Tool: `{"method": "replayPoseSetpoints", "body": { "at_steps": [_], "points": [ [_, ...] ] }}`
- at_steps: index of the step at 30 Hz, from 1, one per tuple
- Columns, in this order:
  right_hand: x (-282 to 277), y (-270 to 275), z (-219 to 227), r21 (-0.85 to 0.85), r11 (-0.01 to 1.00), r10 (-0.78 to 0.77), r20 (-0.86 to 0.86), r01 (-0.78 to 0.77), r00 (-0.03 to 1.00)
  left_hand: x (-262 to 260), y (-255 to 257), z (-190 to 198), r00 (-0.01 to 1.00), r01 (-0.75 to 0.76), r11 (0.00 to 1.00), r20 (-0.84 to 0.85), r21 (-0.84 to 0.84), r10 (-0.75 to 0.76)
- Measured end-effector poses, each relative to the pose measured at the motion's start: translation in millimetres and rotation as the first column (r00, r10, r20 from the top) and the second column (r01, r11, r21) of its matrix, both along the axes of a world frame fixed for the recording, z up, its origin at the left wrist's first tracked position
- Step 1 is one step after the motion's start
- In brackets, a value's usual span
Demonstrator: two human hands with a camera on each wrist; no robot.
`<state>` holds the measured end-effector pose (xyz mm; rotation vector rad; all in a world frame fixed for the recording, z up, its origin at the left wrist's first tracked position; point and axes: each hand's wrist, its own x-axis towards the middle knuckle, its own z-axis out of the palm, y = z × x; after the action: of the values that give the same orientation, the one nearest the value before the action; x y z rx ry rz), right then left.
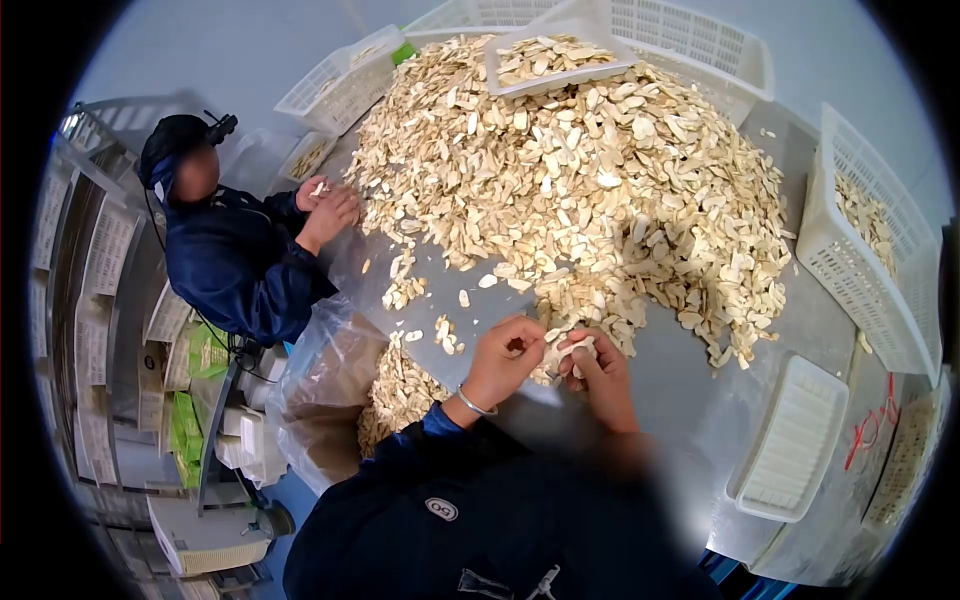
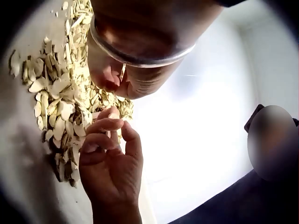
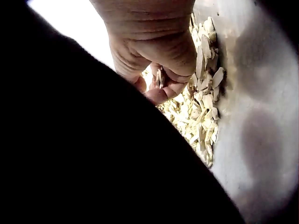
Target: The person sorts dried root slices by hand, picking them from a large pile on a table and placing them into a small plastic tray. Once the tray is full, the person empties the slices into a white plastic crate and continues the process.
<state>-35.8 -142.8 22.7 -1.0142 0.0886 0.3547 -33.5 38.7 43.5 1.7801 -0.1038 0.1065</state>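
Near the table's front edge, my two hands meet over the near end of a big heap of pale dried slices [image 1: 600, 190]. The right hand [image 1: 600, 378] grips a few slices [image 1: 572, 350] between thumb and curled fingers. In the right wrist view a thin slice [image 3: 160, 78] shows edge-on inside its fingers. My left hand [image 1: 508, 360], a metal bangle [image 1: 477, 402] on its wrist, has thumb and index bent into a ring, their tips pinching at the same pale pieces. From the left wrist, the right hand [image 2: 112, 161] appears palm up, fingers curled, beside the slices.
A lined box of slices [image 1: 395, 400] stands at the front left. Another person [image 1: 240, 250] works at the table's left side. A white tray [image 1: 792, 440] and a tall white basket [image 1: 870, 240] are on the right. A filled tray [image 1: 505, 90] sits atop the heap.
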Motion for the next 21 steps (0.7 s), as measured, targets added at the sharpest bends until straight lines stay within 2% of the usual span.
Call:
{"method": "replayPoseSetpoints", "body": {
  "at_steps": [3,5,7,10,13,14,17,20,21],
  "points": [
    [0,5,0,-0.036,0.997,-0.063,0.019,0.064,0.998,-3,11,-4,0.997,-0.078,0.996,-0.009,0.051,0.078],
    [2,3,-8,-0.058,0.994,-0.087,0.049,0.089,0.995,-2,25,0,0.989,-0.135,0.968,0.083,0.214,0.12],
    [1,2,-9,-0.054,0.991,-0.121,0.005,0.122,0.993,2,39,-4,0.974,-0.189,0.908,0.189,0.375,0.124],
    [5,4,-7,-0.041,0.989,-0.141,-0.036,0.14,0.989,2,39,-7,0.971,-0.178,0.903,0.221,0.392,0.095],
    [4,5,-6,-0.068,0.988,-0.143,-0.024,0.142,0.989,-5,20,-4,0.996,0.052,0.992,-0.081,0.117,-0.043],
    [4,4,-6,-0.084,0.986,-0.145,-0.01,0.143,0.989,-6,10,-1,0.99,0.086,0.994,-0.121,0.062,-0.078],
    [2,1,-11,-0.144,0.985,-0.095,0.03,0.098,0.995,-7,-17,4,0.951,0.205,0.974,-0.215,-0.095,-0.222],
    [-2,5,-7,-0.248,0.963,-0.06,0.2,0.109,0.978,-3,-20,-15,0.966,0.157,0.978,-0.182,-0.138,-0.181],
    [-2,5,-4,-0.243,0.966,-0.045,0.201,0.094,0.979,-4,-19,-14,0.96,0.167,0.968,-0.194,-0.188,-0.203]
  ]
}}
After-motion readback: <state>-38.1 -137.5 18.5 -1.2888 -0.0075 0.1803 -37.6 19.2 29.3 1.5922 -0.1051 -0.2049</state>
